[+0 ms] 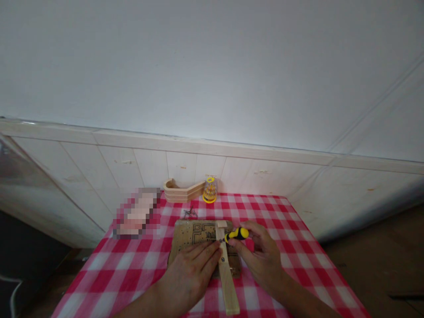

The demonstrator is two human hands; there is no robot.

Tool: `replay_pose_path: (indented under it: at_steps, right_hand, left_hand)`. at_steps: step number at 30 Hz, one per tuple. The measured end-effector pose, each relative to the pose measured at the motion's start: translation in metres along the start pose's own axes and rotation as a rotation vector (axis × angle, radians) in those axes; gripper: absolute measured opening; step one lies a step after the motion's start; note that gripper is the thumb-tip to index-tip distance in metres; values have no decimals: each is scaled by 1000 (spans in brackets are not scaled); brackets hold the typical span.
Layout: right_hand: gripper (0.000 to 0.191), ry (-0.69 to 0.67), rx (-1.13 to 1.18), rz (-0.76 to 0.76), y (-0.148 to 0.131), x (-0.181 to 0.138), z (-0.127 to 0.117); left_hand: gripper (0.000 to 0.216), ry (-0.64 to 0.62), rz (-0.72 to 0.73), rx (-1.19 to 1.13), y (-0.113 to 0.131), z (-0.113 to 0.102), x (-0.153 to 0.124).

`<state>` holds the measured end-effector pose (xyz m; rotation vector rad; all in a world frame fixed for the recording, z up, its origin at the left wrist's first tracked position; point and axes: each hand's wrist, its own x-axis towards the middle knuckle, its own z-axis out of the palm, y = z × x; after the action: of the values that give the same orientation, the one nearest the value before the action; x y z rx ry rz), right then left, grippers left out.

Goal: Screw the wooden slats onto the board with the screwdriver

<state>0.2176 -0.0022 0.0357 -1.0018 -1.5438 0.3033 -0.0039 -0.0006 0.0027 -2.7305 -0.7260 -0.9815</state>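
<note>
A light wooden strip [229, 289] with a small crosspiece at its far end lies over a piece of cardboard [185, 234] printed with black marks. Two dark screw heads show in the strip. My left hand [194, 269] lies across the cardboard, fingers stretched out and their tips against the strip's left edge; its thumb is hidden. In my right hand [265, 256] is a yellow and black screwdriver [239, 234], gripped by the handle. The tool slants down to the left, its tip at the upper screw [221, 241].
Behind the cardboard lies a small pile of screws [190, 213]. A curved wooden piece [183, 192] and a clear yellow-based bit case [210, 191] stand near the white panelled wall [255, 172]. A blurred-out object [137, 214] is at left on the red checked tablecloth [288, 221].
</note>
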Motion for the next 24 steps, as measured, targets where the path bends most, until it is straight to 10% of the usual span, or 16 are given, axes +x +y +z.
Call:
replay_pose_path:
  at_steps: [24]
  right_hand:
    - [52, -258, 26, -90, -20, -1, -13]
  left_hand:
    - [37, -7, 5, -28, 0, -4, 4]
